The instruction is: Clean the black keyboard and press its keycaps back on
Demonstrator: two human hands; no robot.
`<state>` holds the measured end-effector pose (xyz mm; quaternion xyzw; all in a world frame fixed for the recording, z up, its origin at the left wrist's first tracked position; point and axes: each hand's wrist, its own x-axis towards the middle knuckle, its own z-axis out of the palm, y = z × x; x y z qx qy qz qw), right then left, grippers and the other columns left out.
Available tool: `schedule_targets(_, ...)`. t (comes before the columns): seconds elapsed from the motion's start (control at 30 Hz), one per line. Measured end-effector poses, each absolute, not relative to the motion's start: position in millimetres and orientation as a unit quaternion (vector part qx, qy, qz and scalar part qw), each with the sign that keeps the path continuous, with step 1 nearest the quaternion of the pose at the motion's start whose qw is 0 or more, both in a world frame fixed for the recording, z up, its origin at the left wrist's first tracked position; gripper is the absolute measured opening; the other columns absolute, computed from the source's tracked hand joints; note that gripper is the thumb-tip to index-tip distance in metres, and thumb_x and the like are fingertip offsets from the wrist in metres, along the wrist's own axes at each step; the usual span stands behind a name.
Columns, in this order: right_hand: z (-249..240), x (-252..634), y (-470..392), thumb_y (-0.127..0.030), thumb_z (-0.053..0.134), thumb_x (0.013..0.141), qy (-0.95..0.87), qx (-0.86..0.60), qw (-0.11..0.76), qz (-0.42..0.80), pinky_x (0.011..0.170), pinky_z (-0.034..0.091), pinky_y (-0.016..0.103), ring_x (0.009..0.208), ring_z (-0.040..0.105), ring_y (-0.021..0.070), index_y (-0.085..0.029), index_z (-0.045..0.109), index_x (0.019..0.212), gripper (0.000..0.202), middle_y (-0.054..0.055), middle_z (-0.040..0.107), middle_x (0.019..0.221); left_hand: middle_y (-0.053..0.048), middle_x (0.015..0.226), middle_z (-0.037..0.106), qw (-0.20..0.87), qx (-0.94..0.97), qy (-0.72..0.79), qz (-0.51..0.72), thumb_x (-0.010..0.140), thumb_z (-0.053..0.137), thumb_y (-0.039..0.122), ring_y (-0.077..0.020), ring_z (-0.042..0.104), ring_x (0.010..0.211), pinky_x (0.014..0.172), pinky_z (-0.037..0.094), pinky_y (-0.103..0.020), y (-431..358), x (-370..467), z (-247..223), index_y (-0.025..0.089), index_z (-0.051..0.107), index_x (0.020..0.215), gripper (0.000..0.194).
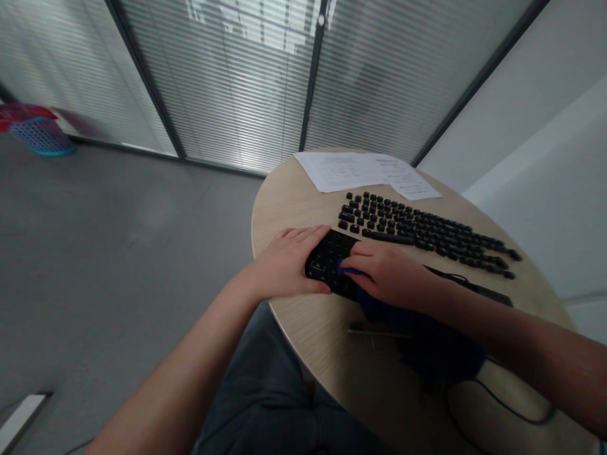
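1. Glass partition with blinds (237, 82): spans the far side of the room, well beyond the keyboard base; the grey floor (142, 221) spreads out to the left of that base.
2. Round table (284, 196): pale wood, directly under the keyboard base; the person's jeans (265, 379) show below its edge, nearer than the base.
3. Keyboard base (327, 253): black, lying on the table near its close edge; its middle is hidden by the right hand and forearm, while its right end shows past them.
4. Loose keycaps (403, 218): black, set out in slanting rows just beyond the keyboard base; one long bar keycap (389, 238) lies in the row nearest to it.
5. Printed sheets (365, 169): farther beyond the base, behind the keycaps; their text is too small to read.
6. Blue cloth (427, 341): bunched on the near side of the base, in shadow, with one fold upon it.
7. Left hand (294, 262): clasps the base's left end, fingers along the far edge, thumb at the near edge.
8. Right hand (384, 268): pinches that fold against the base's top.
9. Black cable (496, 397): loops nearer than the base, towards the right.
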<state>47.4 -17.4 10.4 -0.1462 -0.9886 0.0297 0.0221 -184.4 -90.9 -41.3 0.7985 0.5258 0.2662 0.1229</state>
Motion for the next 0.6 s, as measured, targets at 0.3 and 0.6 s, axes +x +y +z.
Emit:
schedule_targets(0.3,8.9,47.1,-21.2,-0.021,0.059,0.096,-0.987,-0.150,0.040,0.037,0.076,0.043,0.032,0.082,0.058,0.0193,-0.015,0.076,0.099,0.018,0.009,0.066,0.093,-0.020,0.154,0.049,0.113,0.800,0.533,0.253,0.067,0.081,0.059,-0.0374,0.050,0.138,0.115,0.036,-0.056,-90.4,-184.6,-40.8,0.018,0.034,0.156,0.109)
schedule_targets(0.6,7.0,42.9,-23.3,-0.015,0.056,0.097,-0.994,-0.111,-0.008,0.004,0.071,0.040,0.031,0.078,0.056,0.0177,-0.015,0.074,0.086,0.021,0.008,0.066,0.092,-0.019,0.154,0.049,0.102,0.806,0.525,0.253,0.068,0.081,0.056,-0.0383,0.050,0.138,0.114,0.037,-0.058,-91.1,-185.5,-41.3,0.022,0.033,0.156,0.106)
